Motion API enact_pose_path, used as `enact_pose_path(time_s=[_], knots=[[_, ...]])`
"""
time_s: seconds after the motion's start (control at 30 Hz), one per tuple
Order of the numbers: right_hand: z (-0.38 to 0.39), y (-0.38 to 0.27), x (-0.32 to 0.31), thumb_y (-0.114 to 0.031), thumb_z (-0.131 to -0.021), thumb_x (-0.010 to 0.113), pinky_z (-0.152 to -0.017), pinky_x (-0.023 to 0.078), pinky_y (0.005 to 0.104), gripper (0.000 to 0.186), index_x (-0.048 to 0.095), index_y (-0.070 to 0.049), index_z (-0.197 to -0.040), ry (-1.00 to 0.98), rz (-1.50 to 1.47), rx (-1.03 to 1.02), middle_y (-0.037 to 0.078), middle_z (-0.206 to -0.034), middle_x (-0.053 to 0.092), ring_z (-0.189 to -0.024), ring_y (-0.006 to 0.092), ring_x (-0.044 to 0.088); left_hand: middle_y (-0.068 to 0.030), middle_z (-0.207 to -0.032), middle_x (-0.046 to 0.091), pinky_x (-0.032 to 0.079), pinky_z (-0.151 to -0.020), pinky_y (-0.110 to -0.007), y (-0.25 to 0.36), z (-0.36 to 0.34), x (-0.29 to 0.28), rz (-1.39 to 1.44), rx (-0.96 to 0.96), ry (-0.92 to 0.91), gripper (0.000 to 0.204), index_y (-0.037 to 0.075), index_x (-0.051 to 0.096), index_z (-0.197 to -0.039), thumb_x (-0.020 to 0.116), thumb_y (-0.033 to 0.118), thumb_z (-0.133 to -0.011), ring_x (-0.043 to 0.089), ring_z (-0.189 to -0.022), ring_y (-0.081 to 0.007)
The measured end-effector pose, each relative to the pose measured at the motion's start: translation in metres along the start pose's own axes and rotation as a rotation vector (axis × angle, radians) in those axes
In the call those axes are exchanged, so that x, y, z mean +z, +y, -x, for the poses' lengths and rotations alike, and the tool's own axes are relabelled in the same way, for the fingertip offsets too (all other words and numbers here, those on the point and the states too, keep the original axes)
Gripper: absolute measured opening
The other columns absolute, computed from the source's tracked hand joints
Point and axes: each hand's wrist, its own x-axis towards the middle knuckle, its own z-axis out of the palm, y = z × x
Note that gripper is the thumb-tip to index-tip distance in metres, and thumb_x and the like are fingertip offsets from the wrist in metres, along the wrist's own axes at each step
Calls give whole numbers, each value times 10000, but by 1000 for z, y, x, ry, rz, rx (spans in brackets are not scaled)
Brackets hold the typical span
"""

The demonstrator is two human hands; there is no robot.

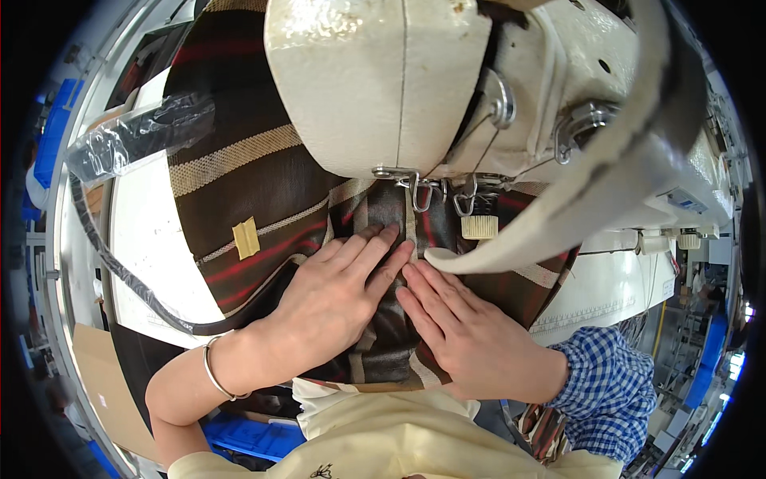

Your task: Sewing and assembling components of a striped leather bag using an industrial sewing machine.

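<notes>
A white sewing machine stands over a dark brown plaid piece with beige and red stripes, which looks like part of a bag. My left hand lies on this material with its fingers stretched toward the wire guides below the machine head. Close beside it, my right hand rests with fingers extended over the same piece, just right of a beige strip. The fingertips of both hands nearly meet at the strip. Needle and presser foot are hidden under the head.
A dark strap, partly wrapped in clear plastic, loops off the material on the left. Yellow tape sticks to the plaid. A pale curved arm crosses in front on the right. A blue bin sits below the table edge.
</notes>
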Motion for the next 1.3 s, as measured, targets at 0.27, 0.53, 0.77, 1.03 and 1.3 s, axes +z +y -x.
enact_pose_path(time_s=[0.27,0.53,0.77,1.03,1.3], knots=[[-2,-3,-6,-264,-779,545,-1154,279,499,691,477,210,-1276,0,-84,30,375,-1378,438,-1339,454,406,-172,-1245,551,543,-767,-392,-2,0,7,61,-8,107,526,-24,577,-1265,717,74,-767,615,-1003,-317],[-9,0,-8,-242,-757,580,-1163,265,504,692,480,220,-1263,-22,-88,45,390,-1382,424,-1349,461,393,-154,-1159,588,542,-730,-355,-12,-3,5,54,22,157,511,-22,592,-1242,722,80,-758,627,-953,-299],[-19,7,-15,-257,-735,641,-1167,262,499,767,436,220,-1298,-59,-111,51,400,-1398,393,-1360,466,376,-186,-1176,577,502,-867,-378,-23,-6,-2,113,1,89,472,-96,593,-1196,667,83,-765,584,-983,-308],[-27,15,-12,-229,-638,723,-1193,227,465,902,378,182,-1364,-73,-119,101,345,-1463,334,-1413,420,304,-163,-1111,578,510,-835,-367,-39,-13,-3,86,48,150,451,-81,608,-1181,690,87,-770,587,-977,-298],[-27,32,-29,-213,-681,715,-1063,370,429,786,448,84,-1357,39,-157,78,250,-1415,442,-1329,331,423,-151,-1121,576,536,-824,-376,-51,-12,-4,43,100,206,422,-51,628,-1166,700,96,-777,594,-1016,-301]])
